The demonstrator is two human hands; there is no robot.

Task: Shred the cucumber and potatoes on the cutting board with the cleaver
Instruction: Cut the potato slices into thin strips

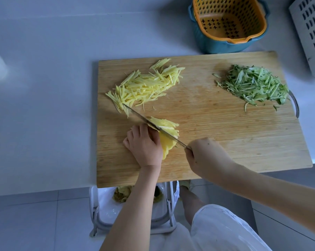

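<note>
A wooden cutting board (216, 134) lies on the white counter. My left hand (144, 144) presses with curled fingers on a fanned stack of yellow potato slices (168, 140) at the board's near left. My right hand (202, 156) grips the cleaver's handle. The cleaver (145, 121) is seen edge-on, running from my right hand toward the far left across the slices, right beside my left knuckles. A pile of potato shreds (145, 86) lies at the far left of the board. Green cucumber shreds (252, 86) are heaped at the far right.
An orange strainer basket (229, 17) sits inside a blue bowl behind the board. A grey perforated rack (312, 33) stands at the far right. Below the counter edge is a bin (106, 207) lined with a plastic bag and holding peels.
</note>
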